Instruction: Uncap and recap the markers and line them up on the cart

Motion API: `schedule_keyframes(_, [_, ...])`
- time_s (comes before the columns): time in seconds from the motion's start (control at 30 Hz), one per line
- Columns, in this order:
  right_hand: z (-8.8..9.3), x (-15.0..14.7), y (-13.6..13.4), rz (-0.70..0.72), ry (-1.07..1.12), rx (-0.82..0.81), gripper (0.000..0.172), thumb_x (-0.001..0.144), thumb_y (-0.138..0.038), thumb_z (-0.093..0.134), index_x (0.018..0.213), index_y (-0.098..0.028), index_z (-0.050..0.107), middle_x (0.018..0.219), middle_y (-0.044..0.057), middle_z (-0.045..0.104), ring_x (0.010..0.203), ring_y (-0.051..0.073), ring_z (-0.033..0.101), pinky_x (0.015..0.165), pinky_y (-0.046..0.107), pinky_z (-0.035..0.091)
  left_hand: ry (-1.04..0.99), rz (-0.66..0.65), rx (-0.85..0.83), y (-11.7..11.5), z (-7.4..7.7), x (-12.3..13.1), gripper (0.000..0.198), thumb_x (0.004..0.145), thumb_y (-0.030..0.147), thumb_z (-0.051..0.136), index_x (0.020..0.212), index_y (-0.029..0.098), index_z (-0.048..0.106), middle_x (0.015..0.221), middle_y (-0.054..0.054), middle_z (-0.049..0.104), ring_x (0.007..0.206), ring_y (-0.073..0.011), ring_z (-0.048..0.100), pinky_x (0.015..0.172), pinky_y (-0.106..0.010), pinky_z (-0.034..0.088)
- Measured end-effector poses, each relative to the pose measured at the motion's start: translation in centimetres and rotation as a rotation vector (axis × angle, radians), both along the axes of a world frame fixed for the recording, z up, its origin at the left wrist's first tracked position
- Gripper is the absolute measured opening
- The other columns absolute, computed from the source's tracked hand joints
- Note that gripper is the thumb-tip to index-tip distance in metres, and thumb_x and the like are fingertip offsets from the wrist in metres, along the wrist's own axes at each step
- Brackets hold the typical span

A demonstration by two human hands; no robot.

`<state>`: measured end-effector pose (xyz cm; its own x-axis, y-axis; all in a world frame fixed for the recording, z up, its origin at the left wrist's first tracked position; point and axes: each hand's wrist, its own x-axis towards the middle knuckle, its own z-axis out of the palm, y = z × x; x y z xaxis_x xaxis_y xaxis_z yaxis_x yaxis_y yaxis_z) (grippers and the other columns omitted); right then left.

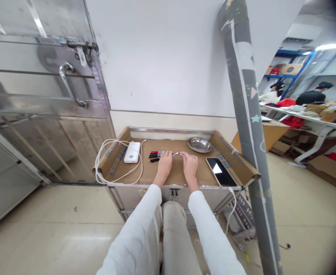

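Above the brown cardboard [150, 173], left hand [165, 163] and right hand [190, 164] grip a slim silvery piece [176, 154], pens [154, 155] just left!

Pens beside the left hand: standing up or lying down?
Lying down: the pens stretch out sideways along the brown cardboard, next to the left hand.

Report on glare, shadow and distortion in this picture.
Head view throughout: hard white glare on the phone; softer shine on the metal door and floor; faint shadow on the wall beside the tube; stretching toward the edges, a dark rim at right; the slim item between the hands too small to identify.
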<state>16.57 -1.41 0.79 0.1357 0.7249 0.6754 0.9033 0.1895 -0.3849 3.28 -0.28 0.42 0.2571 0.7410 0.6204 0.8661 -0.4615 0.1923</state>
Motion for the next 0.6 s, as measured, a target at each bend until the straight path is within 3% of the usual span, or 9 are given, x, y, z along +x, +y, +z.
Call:
schedule_keyframes(0.13, [0.0, 0.0, 0.1, 0.053, 0.014, -0.013, 0.036, 0.096, -0.027, 0.034, 0.096, -0.019, 0.069, 0.089, 0.008, 0.072, 0.079, 0.018, 0.062, 0.082, 0.032, 0.035, 0.003, -0.01, -0.001, -0.1, 0.0, -0.1, 0.017, 0.094, 0.019, 0.037, 0.103, 0.015, 0.051, 0.097, -0.008, 0.06, 0.091, -0.0205, 0.058, 0.081, -0.032, 0.044])
schedule_keyframes(0.23, [0.2, -0.2, 0.1, 0.26, 0.015, -0.039, 0.035, 0.093, -0.021, 0.034, 0.115, -0.021, 0.061, 0.105, 0.006, 0.069, 0.091, 0.018, 0.062, 0.086, 0.031, 0.041, -0.004, 0.005, -0.025, -0.2, 0.1, -0.1, 0.019, 0.094, 0.016, 0.035, 0.106, 0.015, 0.05, 0.099, -0.009, 0.06, 0.093, -0.0198, 0.058, 0.082, -0.031, 0.044])
schedule_keyframes(0.33, [0.5, -0.6, -0.1, 0.44, -0.013, -0.094, 0.051, 0.086, -0.013, 0.036, 0.136, -0.026, 0.042, 0.125, 0.004, 0.06, 0.108, 0.015, 0.057, 0.093, 0.03, 0.043, -0.016, 0.055, -0.103, -0.5, 0.3, -0.2, 0.02, 0.094, 0.017, 0.034, 0.108, 0.014, 0.049, 0.099, -0.01, 0.061, 0.089, -0.0192, 0.06, 0.079, -0.03, 0.045])
schedule_keyframes(0.47, [0.6, -1.0, -0.3, 0.435, 0.032, -0.198, 0.069, 0.081, -0.01, 0.038, 0.146, -0.022, 0.019, 0.137, 0.006, 0.049, 0.122, 0.018, 0.05, 0.099, 0.033, 0.042, -0.03, 0.182, -0.103, -1.1, 0.7, -0.1, 0.022, 0.094, 0.019, 0.033, 0.106, 0.014, 0.051, 0.098, -0.012, 0.061, 0.095, -0.0222, 0.058, 0.084, -0.034, 0.043])
schedule_keyframes(0.6, [0.0, -1.0, 0.1, 0.381, 0.078, -0.226, 0.071, 0.08, -0.01, 0.038, 0.146, -0.018, 0.015, 0.14, 0.009, 0.046, 0.125, 0.019, 0.047, 0.1, 0.035, 0.042, -0.024, 0.386, -0.061, -1.8, 0.6, -0.2, 0.021, 0.091, 0.016, 0.035, 0.103, 0.012, 0.052, 0.098, -0.014, 0.06, 0.099, -0.0262, 0.053, 0.086, -0.039, 0.041])
